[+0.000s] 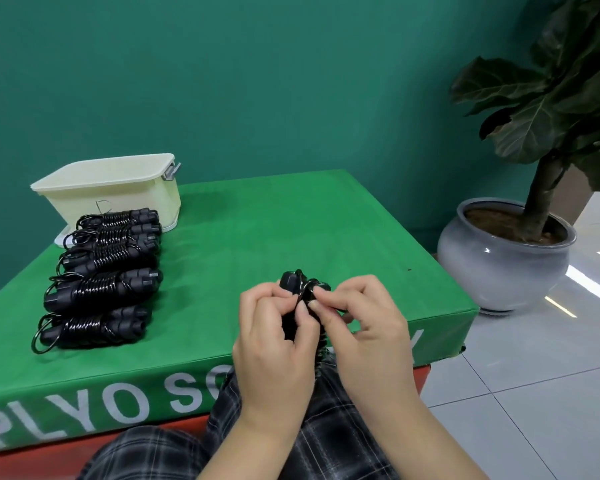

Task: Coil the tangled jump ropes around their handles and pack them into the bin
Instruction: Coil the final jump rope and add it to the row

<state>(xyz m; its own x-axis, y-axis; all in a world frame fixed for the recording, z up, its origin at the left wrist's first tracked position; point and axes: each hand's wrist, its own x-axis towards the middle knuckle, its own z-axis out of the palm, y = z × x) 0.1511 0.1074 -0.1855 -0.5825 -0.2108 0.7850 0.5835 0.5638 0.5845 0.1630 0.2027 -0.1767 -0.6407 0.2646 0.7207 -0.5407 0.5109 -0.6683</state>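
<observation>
Left hand (274, 327): gripping black jump rope (293, 289) by its handles, over near edge of green mat (291, 220). Right hand (357, 320): pinching cord end at handle tops, tucking judged. Left edge of mat: five coiled ropes (108, 271) in row, unpacked. Far left corner: cream bin (118, 188), contents hidden. Remaining: finish coil, pack all.
</observation>
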